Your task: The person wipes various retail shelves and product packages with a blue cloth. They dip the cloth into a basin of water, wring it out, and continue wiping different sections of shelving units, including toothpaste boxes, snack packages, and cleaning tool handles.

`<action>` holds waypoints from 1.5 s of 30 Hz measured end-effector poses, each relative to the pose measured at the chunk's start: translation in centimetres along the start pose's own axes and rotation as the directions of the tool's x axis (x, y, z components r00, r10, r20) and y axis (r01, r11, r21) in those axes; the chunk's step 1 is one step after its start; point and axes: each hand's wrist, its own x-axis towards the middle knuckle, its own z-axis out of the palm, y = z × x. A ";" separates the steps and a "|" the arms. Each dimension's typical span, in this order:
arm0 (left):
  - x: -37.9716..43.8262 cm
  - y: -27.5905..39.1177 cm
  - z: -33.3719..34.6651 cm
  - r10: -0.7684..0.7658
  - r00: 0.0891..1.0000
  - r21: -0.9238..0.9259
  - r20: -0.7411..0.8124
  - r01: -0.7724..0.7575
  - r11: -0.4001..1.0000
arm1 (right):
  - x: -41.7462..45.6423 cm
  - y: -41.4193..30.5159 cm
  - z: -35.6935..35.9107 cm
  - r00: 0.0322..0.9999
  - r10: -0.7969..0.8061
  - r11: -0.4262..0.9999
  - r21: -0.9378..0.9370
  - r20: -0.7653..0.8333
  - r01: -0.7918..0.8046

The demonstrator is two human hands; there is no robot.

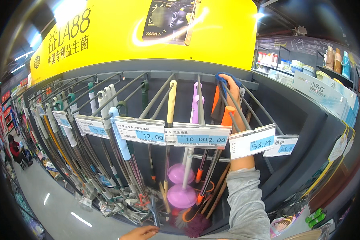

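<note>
My right hand reaches up behind the price tags and holds a dark blue cloth against the top rail of the rack. Just below and left of it hang orange-handled brushes on metal hooks. At the bottom of the view my left hand has its fingers extended near the lower end of a blue tool; whether it touches it I cannot tell. Purple plungers hang between the two hands. A cream handle and a light blue handle hang further left.
Many mops with metal poles fill the rack's left side. Price tags cross the hook fronts. A yellow sign stands above. At right are shelves with bottles and boxes. A person sits in the aisle at far left.
</note>
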 end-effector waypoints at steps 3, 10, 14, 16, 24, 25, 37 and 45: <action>0.1 0.1 0.2 -0.025 1.000 -0.016 -0.016 0.025 1.000 | 1.8 1.2 0.6 0.968 -0.248 0.952 -0.179 0.025 0.249; 1.5 1.3 0.3 0.056 0.998 0.151 0.012 -0.057 0.987 | -2.9 -3.9 -1.4 0.987 -0.136 0.956 0.273 0.083 0.108; 1.9 0.2 0.1 0.045 0.998 0.155 0.032 -0.049 0.987 | -7.4 -9.5 -1.0 0.994 -0.104 0.857 0.503 -0.037 0.109; 2.1 0.2 -0.1 0.040 0.998 0.146 0.049 -0.046 0.988 | -8.8 -10.9 -0.7 0.991 -0.109 0.811 0.569 -0.081 0.136; 3.4 -1.1 0.4 0.087 0.995 0.192 0.049 -0.095 0.977 | -10.7 -10.4 -0.7 0.985 -0.070 0.801 0.580 -0.161 0.152; 3.8 -1.1 0.3 0.080 0.994 0.159 0.073 -0.091 0.983 | -10.9 -10.3 -0.5 0.985 -0.050 0.805 0.577 -0.165 0.138; 11.6 13.2 1.5 0.604 0.797 0.229 0.019 -0.591 0.773 | -22.4 -14.2 0.9 0.775 -0.298 0.950 -0.256 -0.557 0.181; 9.6 6.4 4.8 0.547 0.836 0.081 0.031 -0.548 0.833 | -21.8 -13.9 3.1 0.873 -0.358 0.705 -0.709 -0.331 0.021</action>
